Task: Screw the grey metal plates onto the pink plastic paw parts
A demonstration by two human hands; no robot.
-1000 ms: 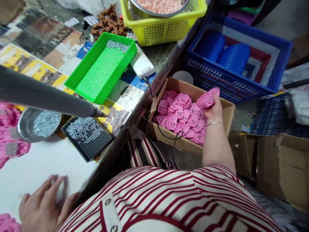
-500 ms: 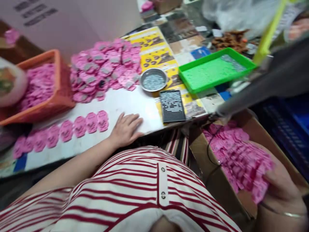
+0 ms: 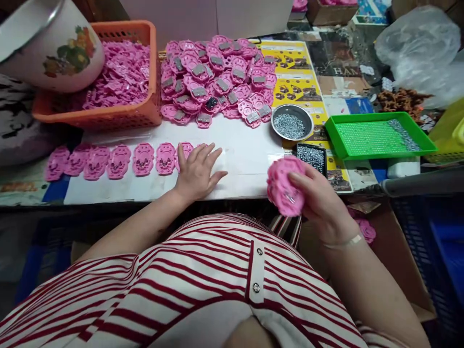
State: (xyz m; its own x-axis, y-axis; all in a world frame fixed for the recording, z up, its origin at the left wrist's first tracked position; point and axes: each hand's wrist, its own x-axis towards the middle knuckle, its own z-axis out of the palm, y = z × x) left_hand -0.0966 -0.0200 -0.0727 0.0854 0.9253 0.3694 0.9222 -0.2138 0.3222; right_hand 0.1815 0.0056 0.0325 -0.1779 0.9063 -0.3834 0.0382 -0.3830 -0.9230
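My right hand [image 3: 319, 193] grips a stack of pink plastic pieces [image 3: 284, 186] over the table's front edge, beside a black ridged tray of small metal parts [image 3: 311, 157]. Spread flat on the white table surface [image 3: 242, 181], my left hand [image 3: 198, 171] partly covers the right end of a row of pink pieces [image 3: 143, 159]. Behind the hands lies a heap of pink pieces with grey plates [image 3: 221, 82]. A round metal bowl [image 3: 292, 123] of small metal parts stands right of the heap.
At the left, an orange basket [image 3: 154, 72] holds small pink parts, with a white fruit-patterned pot [image 3: 72, 53] over it. A green tray [image 3: 380, 135] with metal pins lies at the right. Below it is a cardboard box [image 3: 395, 261]. Plastic bags [image 3: 416, 48] lie at the back right.
My right hand has come up from the cardboard box to the table edge with the pink stack. The view has swung. My left hand now overlaps the row's right end.
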